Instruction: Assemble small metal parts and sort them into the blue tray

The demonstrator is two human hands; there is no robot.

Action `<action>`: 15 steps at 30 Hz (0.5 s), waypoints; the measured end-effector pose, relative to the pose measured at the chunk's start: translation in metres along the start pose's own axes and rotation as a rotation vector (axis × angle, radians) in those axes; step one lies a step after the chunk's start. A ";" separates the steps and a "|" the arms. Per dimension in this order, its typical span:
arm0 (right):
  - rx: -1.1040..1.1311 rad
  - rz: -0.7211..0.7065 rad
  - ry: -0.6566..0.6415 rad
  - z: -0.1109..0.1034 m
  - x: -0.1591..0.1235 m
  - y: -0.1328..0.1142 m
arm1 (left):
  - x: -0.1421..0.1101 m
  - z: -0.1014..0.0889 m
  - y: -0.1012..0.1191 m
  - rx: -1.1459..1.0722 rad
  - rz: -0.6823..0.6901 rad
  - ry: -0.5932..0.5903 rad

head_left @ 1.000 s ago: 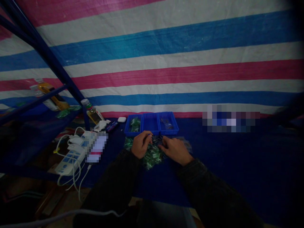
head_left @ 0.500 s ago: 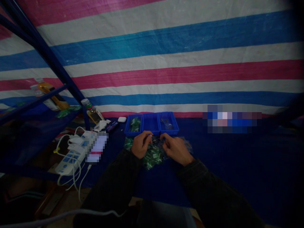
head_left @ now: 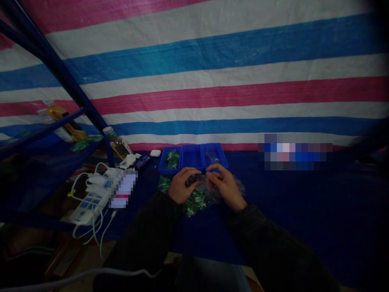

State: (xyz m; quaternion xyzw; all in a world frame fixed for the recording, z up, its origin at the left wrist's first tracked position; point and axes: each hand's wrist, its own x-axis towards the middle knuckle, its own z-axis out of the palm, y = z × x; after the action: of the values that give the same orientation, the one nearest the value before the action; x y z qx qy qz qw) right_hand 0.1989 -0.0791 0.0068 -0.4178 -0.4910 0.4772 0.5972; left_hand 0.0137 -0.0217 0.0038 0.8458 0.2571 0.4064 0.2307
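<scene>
My left hand (head_left: 181, 186) is closed around a dark bundle of small pieces (head_left: 192, 180), with its thumb underneath and fingers on top. What exactly these pieces are is too small and dim to tell. Facing it, my right hand (head_left: 226, 187) pinches with thumb and forefinger at what looks like clear plastic film (head_left: 201, 177) by the bundle. Below both hands lie green plastic packets (head_left: 193, 205) on the blue tabletop (head_left: 200, 239). Clear plastic bags (head_left: 240, 186) show partly behind my right hand.
Just beyond my hands stand blue bins (head_left: 192, 156), the left one with green packets, the right one with clear bags. At the left are a power strip (head_left: 88, 207) with white cables, a blurred phone (head_left: 124, 190), a white case (head_left: 155, 153) and a bottle (head_left: 118, 144).
The dark bundle has shifted left, deeper into my left hand. My right hand's fingers have risen slightly and turned, and clear film shows between the hands.
</scene>
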 end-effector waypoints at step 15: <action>-0.389 -0.166 -0.047 0.003 -0.005 0.000 | 0.000 -0.001 -0.001 0.019 0.009 0.025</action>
State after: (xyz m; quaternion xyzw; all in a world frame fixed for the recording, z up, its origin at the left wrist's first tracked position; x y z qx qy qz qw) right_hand 0.1958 -0.0837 0.0068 -0.4720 -0.6203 0.3321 0.5312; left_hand 0.0125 -0.0205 0.0041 0.8440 0.2600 0.4157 0.2175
